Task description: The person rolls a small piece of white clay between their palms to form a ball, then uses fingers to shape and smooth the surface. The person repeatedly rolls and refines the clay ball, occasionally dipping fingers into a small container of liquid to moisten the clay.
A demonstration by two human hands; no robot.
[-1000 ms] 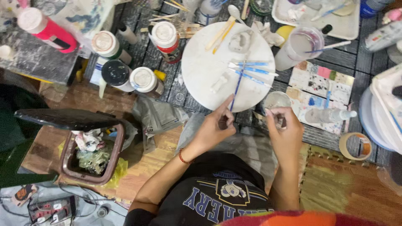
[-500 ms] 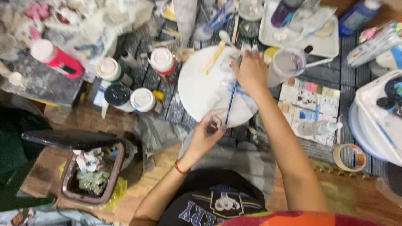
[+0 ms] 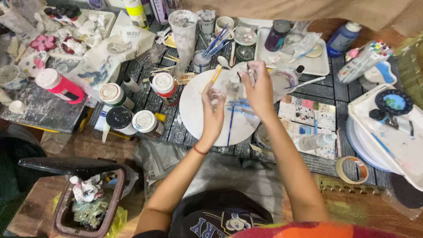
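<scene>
Both my hands hover over a round white plate (image 3: 194,117) smeared with blue paint on a dark slatted table. My right hand (image 3: 260,92) is raised over the plate's far edge and pinches a small pale piece (image 3: 246,70) between its fingertips. Just to its left, my left hand (image 3: 213,112) has bent fingers with thumb and fingertips close together; I cannot tell if it holds anything. A thin blue brush (image 3: 229,130) lies on the plate beside my left wrist.
Paint jars with white lids (image 3: 112,94) (image 3: 164,86) (image 3: 147,123) and a pink bottle (image 3: 59,86) stand left of the plate. A cup of blue brushes (image 3: 202,59), a cloudy water cup (image 3: 282,81), a white tray (image 3: 308,66), a tiled sheet (image 3: 308,117), tape (image 3: 351,169) and a bin (image 3: 88,205) surround it.
The view has drawn closer. My left hand rose from the near edge to the plate's middle and the blue brush now lies on the plate. My right hand stays at the far edge.
</scene>
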